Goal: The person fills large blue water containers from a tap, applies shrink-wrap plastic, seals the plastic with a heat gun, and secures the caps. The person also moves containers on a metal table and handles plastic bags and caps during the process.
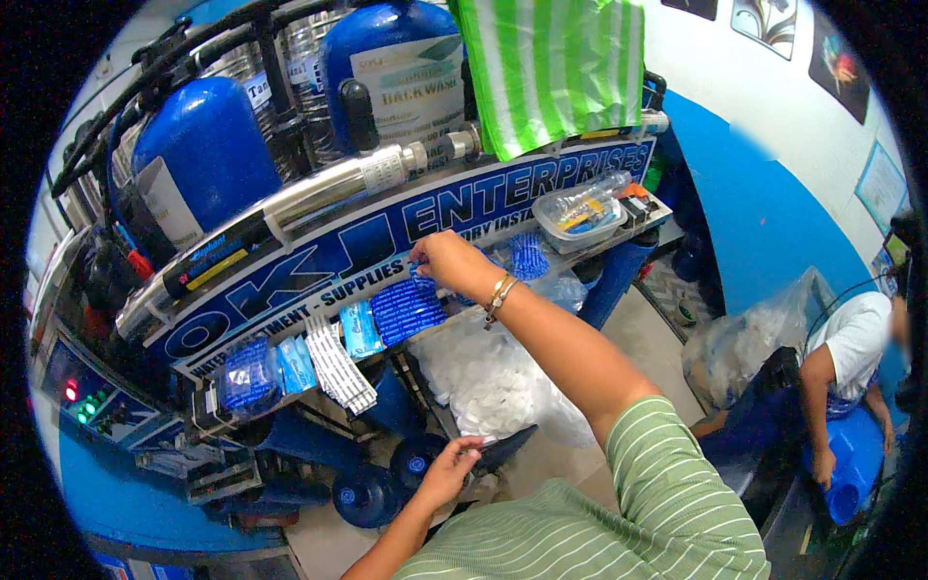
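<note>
My right hand (453,264) reaches to the narrow shelf and pinches a small blue printed piece, partly hidden by the fingers. Just below it lies a stack of blue printed strips (407,312), next to a light blue packet (360,328) and white printed strips (341,366) that hang over the shelf edge. My left hand (453,464) is lower down, with thumb and fingers around a small white piece. Past its fingertips stands a clear plastic bag of white caps or discs (493,399). More blue strips (529,256) lie to the right of my right hand.
A clear plastic tub (580,225) with small items stands on the shelf's right end. Blue tanks (206,152) and a steel pipe housing (326,188) are behind. Round blue water containers (366,496) sit below. At the right, a co-worker (834,362) holds a blue container (855,457).
</note>
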Demonstrator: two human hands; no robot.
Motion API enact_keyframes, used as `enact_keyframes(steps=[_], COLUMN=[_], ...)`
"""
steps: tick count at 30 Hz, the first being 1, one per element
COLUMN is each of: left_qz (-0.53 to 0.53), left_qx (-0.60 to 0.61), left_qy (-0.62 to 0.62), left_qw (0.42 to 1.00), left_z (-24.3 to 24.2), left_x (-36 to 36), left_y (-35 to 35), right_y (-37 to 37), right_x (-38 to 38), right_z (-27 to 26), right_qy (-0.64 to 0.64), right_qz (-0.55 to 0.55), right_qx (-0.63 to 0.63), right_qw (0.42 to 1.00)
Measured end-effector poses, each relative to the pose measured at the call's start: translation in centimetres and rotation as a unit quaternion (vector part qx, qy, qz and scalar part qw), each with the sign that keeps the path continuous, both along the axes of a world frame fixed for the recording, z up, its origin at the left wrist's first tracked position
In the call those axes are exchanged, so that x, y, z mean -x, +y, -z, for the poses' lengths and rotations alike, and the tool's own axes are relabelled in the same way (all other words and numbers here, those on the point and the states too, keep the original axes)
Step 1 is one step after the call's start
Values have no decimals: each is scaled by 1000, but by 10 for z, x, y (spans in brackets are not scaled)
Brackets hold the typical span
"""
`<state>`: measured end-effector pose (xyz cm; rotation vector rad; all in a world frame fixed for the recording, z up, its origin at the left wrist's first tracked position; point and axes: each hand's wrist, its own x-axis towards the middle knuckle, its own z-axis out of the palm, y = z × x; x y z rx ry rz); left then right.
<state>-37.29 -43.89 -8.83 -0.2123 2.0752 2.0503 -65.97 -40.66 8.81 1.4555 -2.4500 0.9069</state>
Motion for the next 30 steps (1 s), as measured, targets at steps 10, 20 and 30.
enact_keyframes(steps=[10, 20, 30], left_qz=[-19, -70, -26], left_qx=[49, 412, 493], left_qy=[12, 357, 374], left_qw=[999, 836, 785], left_z=[-4, -119, -119], left_x=[-7, 76, 109], left_y=[-9, 0, 19], right_y=[49, 190, 122], right_x=[7, -86, -58], right_z=[-27, -12, 70], right_qy=[15, -95, 95], right_qz=[35, 127, 185], right_qx=[50, -38, 92], right_qw=[998, 987, 974])
